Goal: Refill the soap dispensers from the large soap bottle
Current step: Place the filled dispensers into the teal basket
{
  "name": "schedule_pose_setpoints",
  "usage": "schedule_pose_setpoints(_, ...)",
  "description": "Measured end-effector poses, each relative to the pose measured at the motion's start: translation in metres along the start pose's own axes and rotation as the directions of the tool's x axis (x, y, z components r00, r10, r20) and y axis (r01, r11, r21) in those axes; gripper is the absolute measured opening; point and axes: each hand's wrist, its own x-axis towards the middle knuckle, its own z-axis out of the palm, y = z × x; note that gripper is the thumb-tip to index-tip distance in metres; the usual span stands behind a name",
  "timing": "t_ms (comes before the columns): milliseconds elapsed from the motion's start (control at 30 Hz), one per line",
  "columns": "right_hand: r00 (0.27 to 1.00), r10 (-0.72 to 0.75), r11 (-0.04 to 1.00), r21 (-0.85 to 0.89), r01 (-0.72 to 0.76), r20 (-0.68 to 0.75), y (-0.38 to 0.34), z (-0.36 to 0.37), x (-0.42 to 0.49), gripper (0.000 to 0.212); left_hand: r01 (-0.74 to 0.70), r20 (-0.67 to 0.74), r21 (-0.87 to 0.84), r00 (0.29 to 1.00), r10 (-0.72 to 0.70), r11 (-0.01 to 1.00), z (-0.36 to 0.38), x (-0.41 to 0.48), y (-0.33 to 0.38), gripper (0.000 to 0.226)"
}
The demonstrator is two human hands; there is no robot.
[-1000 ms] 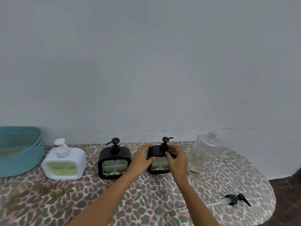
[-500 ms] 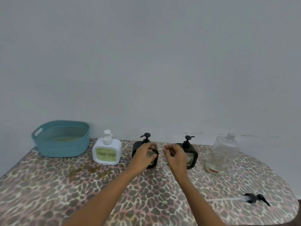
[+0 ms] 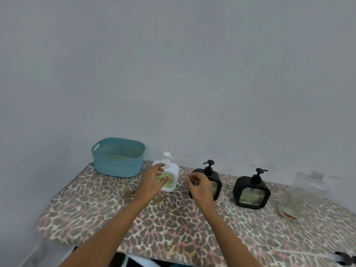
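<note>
Leopard-print table (image 3: 173,228): left hand (image 3: 152,183) spread at white dispenser (image 3: 169,176), right hand (image 3: 200,186) loosely curled, empty.

Single head view, looking forward-down at table (image 3: 173,234), wall behind.

Both arms reach forward, left hand (image 3: 154,180) spread, right hand (image 3: 199,186) loosely curled.
</note>
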Motion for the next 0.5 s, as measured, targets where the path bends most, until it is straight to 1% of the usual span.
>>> schedule_pose_setpoints(100, 0.998, 0.007, 1.0, -0.007, -0.007, 0.055, -0.001, 0.019, 0.007, 0.026, 0.03, -0.049, 0.006, 0.998, -0.029, 1.0, -0.011, 0.009, -0.015, 0.045)
schedule_pose_setpoints(167, 0.994, 0.027, 1.0, 0.0, -0.027, 0.101, -0.001, 0.031, 0.014, 0.033, 0.055, -0.048, 0.008, 0.997, -0.054, 0.998, -0.013, 0.018, -0.026, 0.05)
schedule_pose_setpoints(333, 0.979, 0.051, 0.998, -0.035, -0.045, 0.198, 0.008, 0.054, 0.032, 0.05, 0.078, 0.007, 0.034, 0.997, -0.078, 0.996, -0.013, 0.039, -0.043, 0.056)
schedule_pose_setpoints(500, 0.971, 0.065, 0.998, -0.024, -0.062, 0.23, 0.016, 0.068, 0.047, 0.058, 0.068, 0.098, 0.016, 0.993, -0.07, 0.998, -0.01, 0.056, -0.057, 0.058)
